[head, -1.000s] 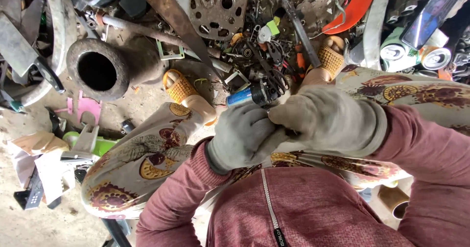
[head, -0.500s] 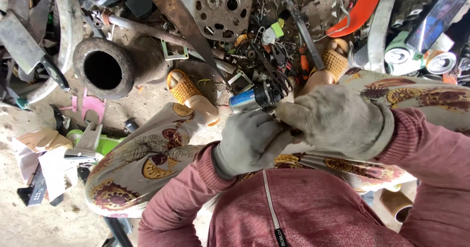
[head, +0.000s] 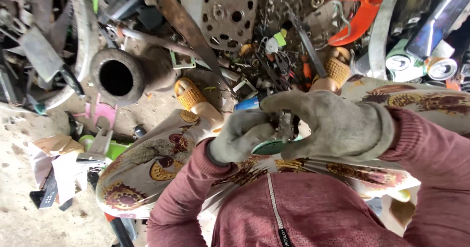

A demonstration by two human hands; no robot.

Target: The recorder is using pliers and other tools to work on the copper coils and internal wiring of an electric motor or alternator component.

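Both gloved hands meet over the lap. The left hand (head: 242,142) is curled closed around a small metal part (head: 285,125), and the right hand (head: 333,124) closes its fingers on the same part from above; a teal disc (head: 270,146) shows just under it. If the grip loosens, I think the part may fall among the scrap (head: 264,56) and get lost there. The ground (head: 29,139) is bare dirt, with a pipe (head: 117,77) far left and cans (head: 421,63) far right.

Gloved hands (head: 289,129) around a small metal part (head: 285,124), above scrap (head: 230,12).
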